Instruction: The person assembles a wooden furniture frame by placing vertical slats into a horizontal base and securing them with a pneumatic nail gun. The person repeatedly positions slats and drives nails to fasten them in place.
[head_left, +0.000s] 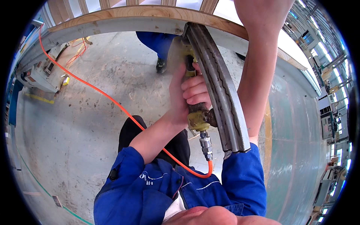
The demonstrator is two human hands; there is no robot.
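My left hand (193, 88) is wrapped round the grip of a worn yellow and black pneumatic nail gun (198, 119). The gun's long grey metal magazine (217, 86) slants beside the hand, its upper end at the edge of a wooden rail (150, 13). An orange air hose (120, 107) joins the gun through a silver coupling (206, 145). My right hand (262, 13) reaches up past the magazine to the wooden frame at the upper right; its fingers are cut off by the picture's edge. The gun's nose is partly hidden and blurred.
Wooden slats (133, 2) stand above the rail, which rests along a grey beam (112, 28). Beyond it, another person's blue-clad leg and dark shoe (161, 65) show on the grey floor. A machine (41, 73) stands at the left, with more equipment (326, 120) along the right.
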